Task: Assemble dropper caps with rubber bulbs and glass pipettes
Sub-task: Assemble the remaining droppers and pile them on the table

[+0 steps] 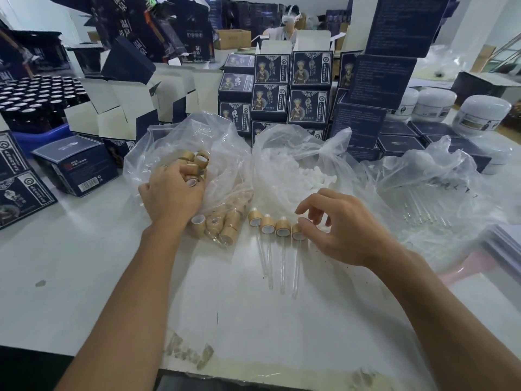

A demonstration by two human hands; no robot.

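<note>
Several finished droppers (275,230), each a wooden cap with a white bulb and a glass pipette, lie in a row on the white table (84,263). My right hand (335,230) hovers over the rightmost one, thumb touching its cap, fingers loosely curled. My left hand (172,193) reaches into a clear bag of wooden caps (197,162), fingers curled among the caps; a cap with a white insert (192,182) sits at its fingertips. A second bag holds white rubber bulbs (307,176). A third bag at the right holds glass pipettes (423,210).
Dark blue product boxes (293,88) are stacked behind the bags, with open white-lined cartons (118,108) and dark bottles (33,94) at the back left. White jars (479,114) stand at the right. A person sits across the table, far back.
</note>
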